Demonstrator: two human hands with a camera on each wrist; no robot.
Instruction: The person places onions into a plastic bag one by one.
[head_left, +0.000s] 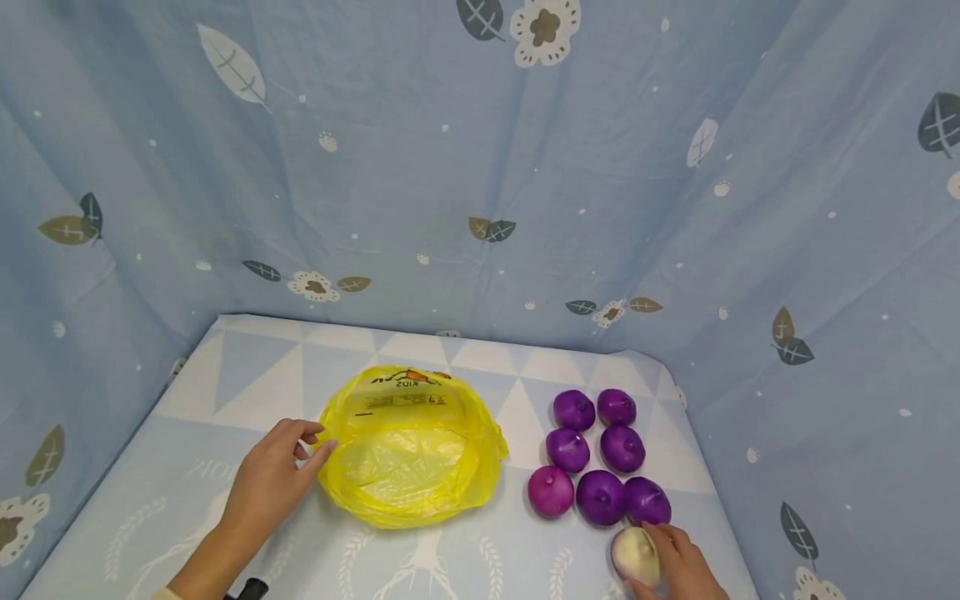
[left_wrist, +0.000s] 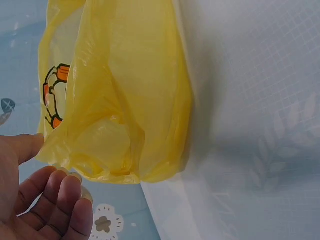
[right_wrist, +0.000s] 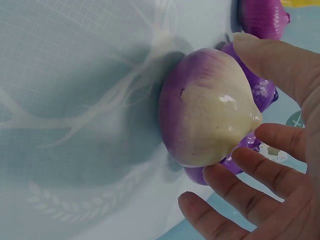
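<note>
A yellow plastic bag (head_left: 412, 467) stands with its wide mouth facing up, left of the table's middle. At its left rim my left hand (head_left: 273, 475) pinches the thin plastic between thumb and fingers. A cream-and-purple model onion (right_wrist: 205, 110) rests at the near right. Around it my right hand (head_left: 682, 567) is spread, fingertips at its side; in the right wrist view the thumb (right_wrist: 270, 60) looks slightly apart from it. Several glossy purple onions (head_left: 600, 497) sit in a cluster just beyond, with a pinker onion (head_left: 551, 492) at their left.
The table (head_left: 247, 375) wears a pale blue and white patterned cloth. Blue curtains (head_left: 405, 167) with leaves and flowers hang behind it and at both sides. A strip of tabletop separates the bag from the onions. Something black (head_left: 253, 588) shows beneath my left forearm.
</note>
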